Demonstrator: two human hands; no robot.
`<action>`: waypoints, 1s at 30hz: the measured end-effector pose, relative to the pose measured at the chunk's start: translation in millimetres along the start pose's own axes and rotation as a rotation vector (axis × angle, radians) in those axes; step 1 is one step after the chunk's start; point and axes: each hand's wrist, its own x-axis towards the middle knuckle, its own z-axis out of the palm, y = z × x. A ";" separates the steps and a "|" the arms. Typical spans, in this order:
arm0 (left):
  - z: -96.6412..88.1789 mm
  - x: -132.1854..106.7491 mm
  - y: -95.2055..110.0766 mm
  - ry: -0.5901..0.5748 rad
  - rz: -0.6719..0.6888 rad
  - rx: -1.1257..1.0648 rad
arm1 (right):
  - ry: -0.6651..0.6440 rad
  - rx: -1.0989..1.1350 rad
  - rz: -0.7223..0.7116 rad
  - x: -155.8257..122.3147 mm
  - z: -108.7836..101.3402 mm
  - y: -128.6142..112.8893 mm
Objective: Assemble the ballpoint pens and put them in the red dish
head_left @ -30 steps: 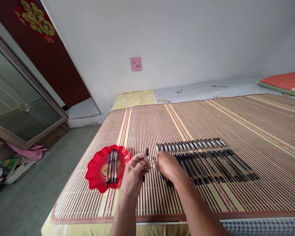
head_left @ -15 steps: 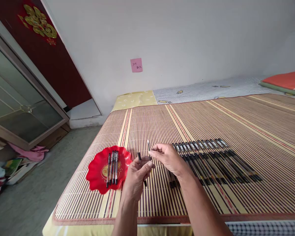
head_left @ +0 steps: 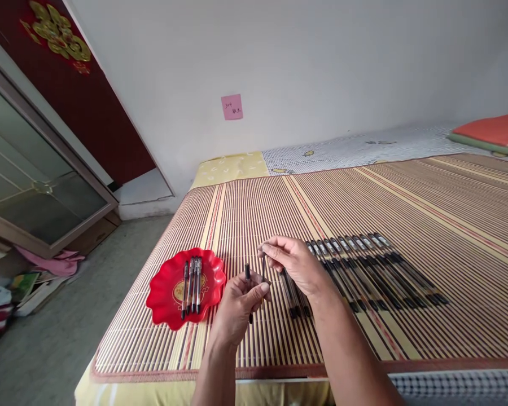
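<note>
Compared with half a second ago, the right hand (head_left: 295, 262) is gripping higher on a thin dark stick (head_left: 263, 266), near its top end, while the left hand (head_left: 237, 301) is staying in much the same spot. The right hand's fingers (head_left: 276, 251) are pinching closed on that stick. The left hand's fingers are curling closed around a black pen piece (head_left: 248, 272), whose top is poking above them and whose lower end is showing beneath. Both pieces are hanging over the striped mat (head_left: 254, 214), between a red dish (head_left: 161, 290) and a row of pens (head_left: 366, 270). The stick's lower end is meeting the left fingers; whether it is entering anything there is hidden.

With such a slim stick, a loose or sideways pinch could be bending it or letting it slip onto the mat. Should the left grip be slackening, the pen piece could be dropping too.

Four pens (head_left: 193, 285) are lying side by side in the dish, left of the left hand. On the other side, the right hand and forearm are hiding part of the row's nearest pens, so a low sweep could be knocking these askew. Farther off, a folded red cloth (head_left: 493, 129) is resting well apart.
</note>
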 end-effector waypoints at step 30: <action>-2.4 -3.8 -0.6 -0.006 0.059 0.067 | 0.491 0.062 -0.288 -11.2 -13.7 -29.3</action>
